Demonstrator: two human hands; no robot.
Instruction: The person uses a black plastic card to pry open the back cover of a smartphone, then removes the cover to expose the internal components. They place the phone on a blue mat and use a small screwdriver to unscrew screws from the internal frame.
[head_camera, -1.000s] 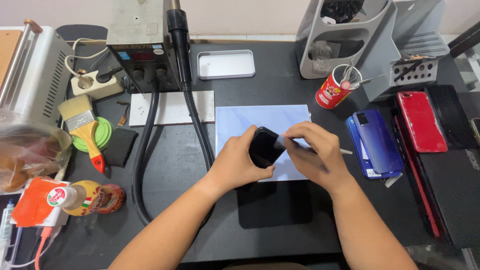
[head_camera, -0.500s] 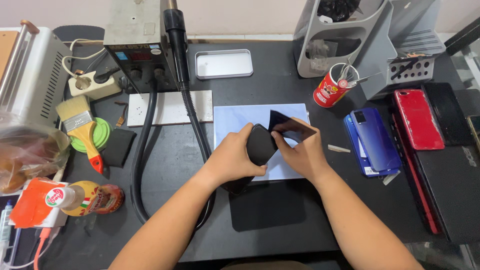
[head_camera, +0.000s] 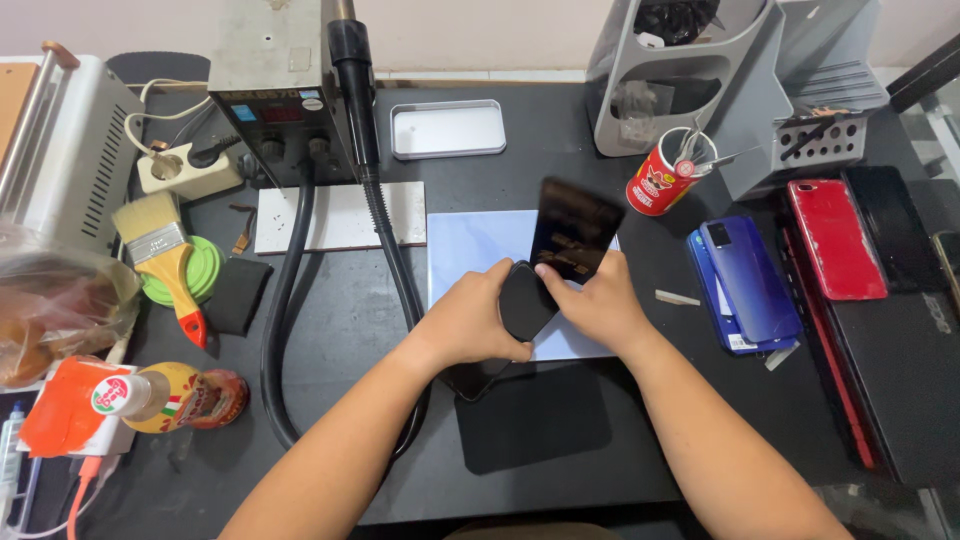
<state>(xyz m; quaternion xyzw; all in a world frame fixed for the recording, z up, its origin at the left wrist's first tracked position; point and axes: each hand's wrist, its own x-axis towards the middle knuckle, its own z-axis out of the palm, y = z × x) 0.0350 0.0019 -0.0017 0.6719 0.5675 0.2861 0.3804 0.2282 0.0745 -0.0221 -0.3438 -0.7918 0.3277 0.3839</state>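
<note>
A glossy black flat phone panel (head_camera: 574, 230) lies over a pale blue rectangular mat (head_camera: 470, 245); at three o'clock, a blue phone (head_camera: 750, 280) and a red phone (head_camera: 835, 240) rest on the black bench (head_camera: 330, 300).

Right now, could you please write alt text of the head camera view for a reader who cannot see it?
Two bare hands work over a pale blue mat: the left hand steadies a black phone while the right hand lifts a dark glossy panel from it. Blue and red phones lie to the right.
</note>
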